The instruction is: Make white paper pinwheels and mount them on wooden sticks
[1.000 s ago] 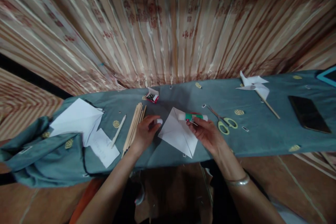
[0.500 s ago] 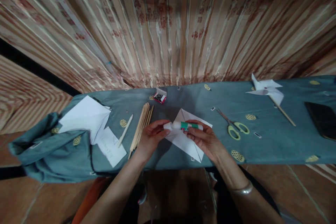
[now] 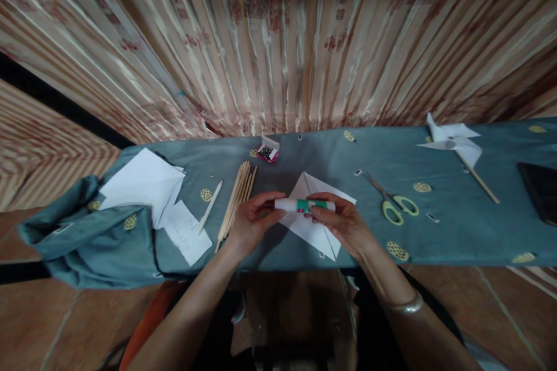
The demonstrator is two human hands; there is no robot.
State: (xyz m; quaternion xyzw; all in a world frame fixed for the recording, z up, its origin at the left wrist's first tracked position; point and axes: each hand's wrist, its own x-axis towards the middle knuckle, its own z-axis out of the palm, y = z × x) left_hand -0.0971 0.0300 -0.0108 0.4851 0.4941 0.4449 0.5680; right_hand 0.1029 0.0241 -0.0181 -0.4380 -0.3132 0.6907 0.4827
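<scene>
Both grips on the glue stick [image 3: 302, 206], which lies level along the 9-to-3 line. Left grip [image 3: 253, 221]: thumb and fingers pinch its white end. Right grip [image 3: 343, 221]: closed round the other end, over the green band. Glue stick is in front of the creased paper [image 3: 311, 235]; touching or apart, cannot tell.

Directions below taken from the glue stick. Paper's corner at 5 o'clock sits just inside the counter's [image 3: 461, 237] near edge; little margin there. Far edge, at 12, runs along the curtain [image 3: 278, 46].

At 11, near the far edge: a small open box [image 3: 267, 152], dark bits inside. At 9, just beside the left grip: sticks [image 3: 238, 200] in a bundle, slanting 1 to 7; tightest side. Beyond them a white pen [image 3: 209, 208], its lower end on a slip [image 3: 187, 237], then a paper stack [image 3: 143, 182].

At 3: scissors [image 3: 389, 197], tips towards 11, a strip of cloth between them and the right grip. Wider cloth runs on to the phone [image 3: 539, 191], cut by the frame. At 2: pinwheel [image 3: 455, 142], its rod pointing to 5.
</scene>
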